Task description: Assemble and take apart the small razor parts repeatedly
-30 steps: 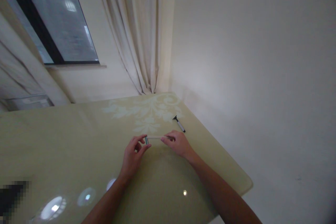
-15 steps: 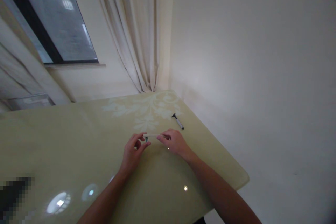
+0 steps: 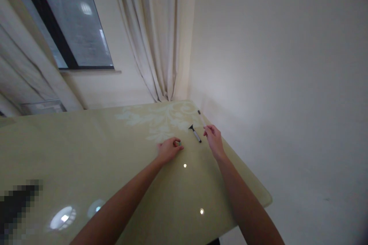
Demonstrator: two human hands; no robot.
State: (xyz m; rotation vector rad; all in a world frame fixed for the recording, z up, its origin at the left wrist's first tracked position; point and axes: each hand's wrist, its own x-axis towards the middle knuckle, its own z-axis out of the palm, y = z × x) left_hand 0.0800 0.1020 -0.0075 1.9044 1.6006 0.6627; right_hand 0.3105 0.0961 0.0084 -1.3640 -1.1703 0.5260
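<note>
My right hand (image 3: 214,138) is at the right side of the table, fingers pinched on the lower end of a slim white toothbrush (image 3: 202,120). The brush's dark head points away from me, towards the far corner. Left of it, my left hand (image 3: 169,149) is closed with thumb and fingertips around a small greenish item (image 3: 180,143); the fingers cover most of it, and its kind cannot be made out. Between and just beyond the hands lies a razor (image 3: 196,134) with a black head and a grey handle, touched by neither hand.
The glossy pale green table (image 3: 71,160) has a white floral pattern and bright light reflections. A plain wall (image 3: 273,84) runs along its right edge. Beyond the far edge hang curtains (image 3: 161,38) beside a window (image 3: 74,19). A dark pixelated shape (image 3: 17,206) is at lower left.
My hands have moved apart: the right has gone forward and right with the toothbrush, now turned to point away. The left has shifted right and slightly forward with the small item. The razor stays put.
</note>
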